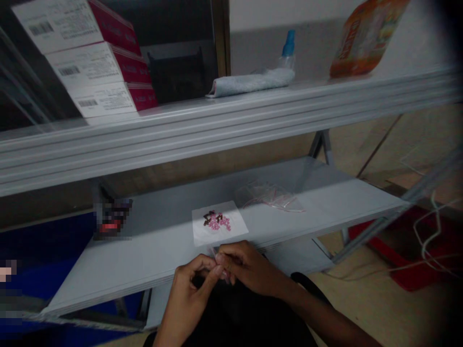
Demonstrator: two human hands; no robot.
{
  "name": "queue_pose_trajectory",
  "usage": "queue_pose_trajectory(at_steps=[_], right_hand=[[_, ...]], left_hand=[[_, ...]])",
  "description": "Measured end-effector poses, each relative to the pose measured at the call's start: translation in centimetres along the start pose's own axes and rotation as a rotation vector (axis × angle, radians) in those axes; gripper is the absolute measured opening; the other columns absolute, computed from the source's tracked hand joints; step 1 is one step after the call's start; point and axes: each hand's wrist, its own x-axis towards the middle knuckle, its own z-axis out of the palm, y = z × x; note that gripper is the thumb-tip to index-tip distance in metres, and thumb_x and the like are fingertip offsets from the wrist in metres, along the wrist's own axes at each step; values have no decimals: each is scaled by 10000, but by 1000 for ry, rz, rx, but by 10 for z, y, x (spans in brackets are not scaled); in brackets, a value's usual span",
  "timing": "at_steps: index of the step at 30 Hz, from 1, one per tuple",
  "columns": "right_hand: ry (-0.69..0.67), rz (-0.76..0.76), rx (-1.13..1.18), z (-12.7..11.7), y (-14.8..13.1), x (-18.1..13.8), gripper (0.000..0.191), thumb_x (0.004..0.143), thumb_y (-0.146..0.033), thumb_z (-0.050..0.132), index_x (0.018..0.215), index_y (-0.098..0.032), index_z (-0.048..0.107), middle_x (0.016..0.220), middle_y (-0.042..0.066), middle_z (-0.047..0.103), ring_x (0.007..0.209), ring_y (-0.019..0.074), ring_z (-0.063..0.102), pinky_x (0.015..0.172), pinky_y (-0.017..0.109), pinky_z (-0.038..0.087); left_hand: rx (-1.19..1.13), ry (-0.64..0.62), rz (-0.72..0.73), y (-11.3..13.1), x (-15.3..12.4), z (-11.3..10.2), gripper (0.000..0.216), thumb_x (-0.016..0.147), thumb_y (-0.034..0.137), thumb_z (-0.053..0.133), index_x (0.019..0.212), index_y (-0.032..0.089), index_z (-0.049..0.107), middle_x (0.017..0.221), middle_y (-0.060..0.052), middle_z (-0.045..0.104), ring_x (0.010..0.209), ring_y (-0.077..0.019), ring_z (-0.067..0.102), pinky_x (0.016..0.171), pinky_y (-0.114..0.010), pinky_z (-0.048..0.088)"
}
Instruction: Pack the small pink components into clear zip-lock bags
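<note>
Both hands meet just in front of the shelf edge, fingertips almost touching. My left hand [195,284] is closed, pinching a small clear plastic bag [213,251] between thumb and forefinger. From the other side my right hand [246,267] grips the same bag, its fingers curled round it. Most of the bag is hidden by the fingers; a little pink shows below them. Just beyond the hands lies a white sheet [198,233] bearing a cluster of pink and dark brown beads [218,221]. Behind it to the right is a loose pile of clear plastic bags [273,197] with reddish lines.
The grey lower shelf [144,260] holds a blurred-out item [113,219] at its left. Above runs an upper shelf [181,130] with stacked boxes [104,82], a folded cloth [253,83], a blue-capped bottle [288,48] and an orange pouch [365,41]. Cables hang by a red tray [408,274].
</note>
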Motion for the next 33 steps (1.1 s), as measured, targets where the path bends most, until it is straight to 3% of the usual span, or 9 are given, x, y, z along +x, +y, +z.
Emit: queue_pose_trajectory(at_steps=[4, 8, 13, 17, 19, 22, 25, 29, 33], right_hand=[[-17, 2, -58, -1, -3, -2, 425, 1041, -385, 334, 752, -172, 560, 655, -15, 584, 568, 93, 546, 595, 216, 420], [-29, -8, -214, -3, -8, -3, 351, 1020, -287, 376, 734, -180, 549, 652, -25, 569, 609, 99, 538, 643, 226, 409], [94, -44, -490, 0, -4, -5, 249, 887, -186, 523, 641, -186, 486, 617, -37, 523, 613, 112, 471, 675, 261, 378], [209, -12, -604, -3, 2, -4, 277, 766, -131, 576, 549, -191, 415, 538, -44, 478, 565, 113, 457, 646, 267, 378], [249, -28, -645, -7, 2, -2, 198, 750, -113, 568, 595, -198, 477, 587, -29, 528, 582, 125, 496, 656, 274, 410], [248, -146, -645, -10, 0, -2, 184, 782, -75, 525, 884, -204, 609, 933, 50, 647, 863, 183, 617, 795, 308, 484], [88, -283, -604, -8, -3, -4, 273, 850, -60, 482, 994, -222, 648, 1199, 76, 608, 1136, 205, 583, 945, 340, 487], [89, -312, -498, -5, -3, -5, 309, 901, -77, 463, 1005, -234, 708, 1183, 61, 640, 1098, 199, 617, 967, 374, 504], [253, -269, -242, -5, -4, 1, 296, 943, -163, 464, 942, -249, 747, 1188, 51, 662, 880, 174, 674, 747, 327, 580]], left_hand=[[-24, -53, 8, 7, -1, -3, 246, 943, 304, 530, 832, 209, 729, 824, -44, 736, 774, -184, 665, 753, -270, 479], [15, -39, 21, 6, -4, -4, 264, 942, 266, 493, 793, 203, 703, 793, -30, 716, 747, -173, 644, 724, -255, 461], [291, 115, 21, -4, -7, -3, 250, 874, 216, 517, 638, 192, 594, 624, 0, 611, 598, -152, 552, 581, -237, 376], [480, 272, 21, -11, -6, -4, 216, 842, 222, 529, 634, 198, 582, 622, -2, 615, 587, -160, 575, 577, -241, 375], [507, 296, 15, -12, -5, -2, 211, 827, 233, 541, 623, 202, 588, 614, -3, 622, 574, -162, 581, 569, -241, 377], [444, 306, -49, -10, -2, -1, 212, 806, 239, 556, 601, 202, 595, 560, 16, 601, 514, -148, 550, 527, -233, 348], [306, 292, -92, -8, 0, -7, 243, 814, 240, 552, 579, 194, 594, 527, 24, 582, 520, -145, 546, 532, -233, 354], [81, 342, -54, -12, 4, -19, 267, 886, 335, 553, 683, 185, 640, 689, -13, 670, 722, -178, 633, 708, -258, 453], [-203, 430, -131, -24, 8, -24, 295, 887, 407, 601, 1087, 199, 659, 1107, -70, 705, 1016, -216, 650, 925, -320, 459]])
